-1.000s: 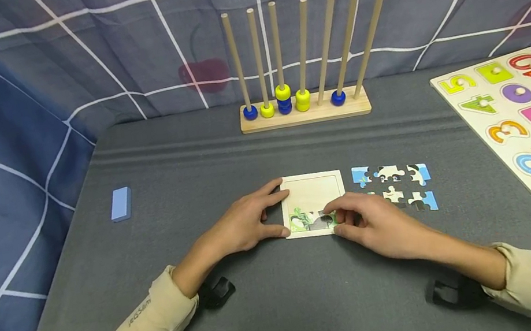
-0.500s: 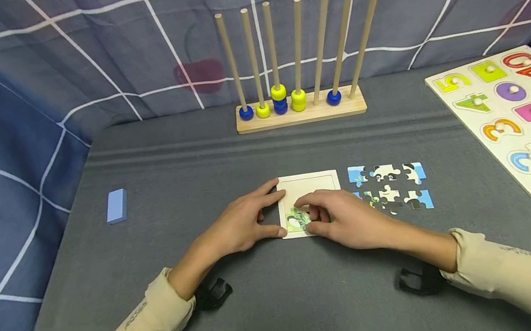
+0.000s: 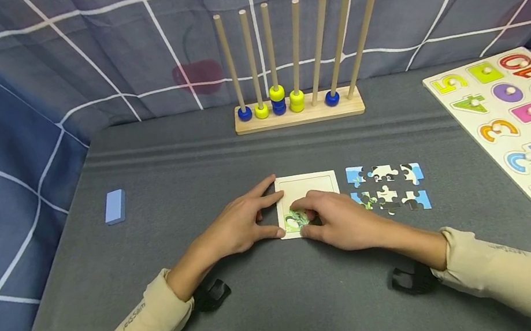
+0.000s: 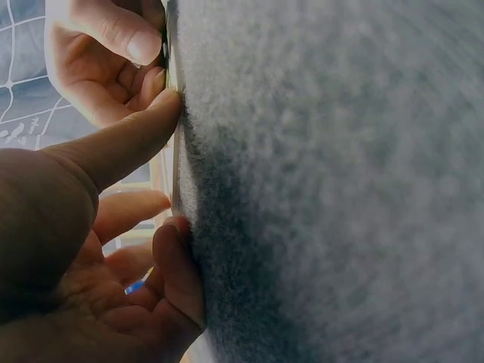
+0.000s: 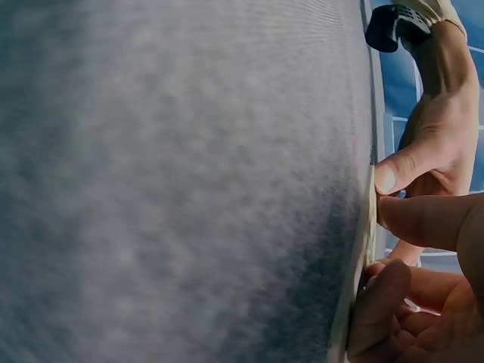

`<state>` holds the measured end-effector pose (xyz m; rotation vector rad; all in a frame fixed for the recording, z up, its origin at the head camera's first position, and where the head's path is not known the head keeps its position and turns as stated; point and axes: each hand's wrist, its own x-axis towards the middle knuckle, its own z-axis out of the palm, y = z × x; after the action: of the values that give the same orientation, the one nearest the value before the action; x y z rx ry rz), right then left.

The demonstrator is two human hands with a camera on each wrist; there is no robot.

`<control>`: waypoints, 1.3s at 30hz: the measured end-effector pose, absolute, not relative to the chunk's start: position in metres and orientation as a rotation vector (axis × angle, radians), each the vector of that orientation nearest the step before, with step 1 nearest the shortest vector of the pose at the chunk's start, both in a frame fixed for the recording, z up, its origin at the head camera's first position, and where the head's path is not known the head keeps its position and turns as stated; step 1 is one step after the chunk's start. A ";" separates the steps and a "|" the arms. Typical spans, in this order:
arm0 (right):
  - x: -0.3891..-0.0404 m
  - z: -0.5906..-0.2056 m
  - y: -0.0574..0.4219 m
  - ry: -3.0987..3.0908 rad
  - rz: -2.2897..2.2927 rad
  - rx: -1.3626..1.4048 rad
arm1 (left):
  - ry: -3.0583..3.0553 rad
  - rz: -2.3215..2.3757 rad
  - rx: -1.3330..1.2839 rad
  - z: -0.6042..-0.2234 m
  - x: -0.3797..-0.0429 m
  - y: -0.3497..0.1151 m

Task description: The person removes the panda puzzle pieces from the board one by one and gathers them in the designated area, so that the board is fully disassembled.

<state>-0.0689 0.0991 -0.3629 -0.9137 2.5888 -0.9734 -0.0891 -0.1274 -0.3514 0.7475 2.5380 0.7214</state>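
Note:
A pale square puzzle tray (image 3: 298, 184) lies mid-table in the head view. Green leafy jigsaw pieces (image 3: 293, 221) show in its lower left. My left hand (image 3: 241, 225) holds the tray's left side, thumb at the lower corner and fingers at the upper corner. My right hand (image 3: 340, 222) reaches over the tray from the right, index finger and thumb bent onto a jigsaw piece in the bottom row, which the hand mostly covers. In the left wrist view, the left thumb (image 4: 144, 136) touches the tray's edge. The right fingers (image 5: 386, 299) are bent at the tray in the right wrist view.
Loose jigsaw pieces (image 3: 382, 172) lie in two rows right of the tray. A number puzzle board (image 3: 512, 144) lies at the far right. Behind stands a wooden peg rack (image 3: 299, 117) with blue and yellow beads. A blue block (image 3: 115, 207) is at the left.
My right hand has moved left across the tray, from the bottom row's right end toward its left part. My left hand stays at the tray's left side.

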 end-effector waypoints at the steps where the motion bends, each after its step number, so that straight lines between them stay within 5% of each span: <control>1: -0.069 -0.363 0.099 2.584 -0.976 -0.908 | 2.542 0.723 0.752 -0.351 -0.089 -0.128; 39: -0.063 -0.358 0.099 2.570 -1.113 -0.816 | 2.492 0.741 0.773 -0.353 -0.093 -0.128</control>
<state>-0.0634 0.0994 -0.3581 -0.8163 2.5705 -1.1131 -0.0927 -0.1278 -0.3529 0.7729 2.4921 0.7413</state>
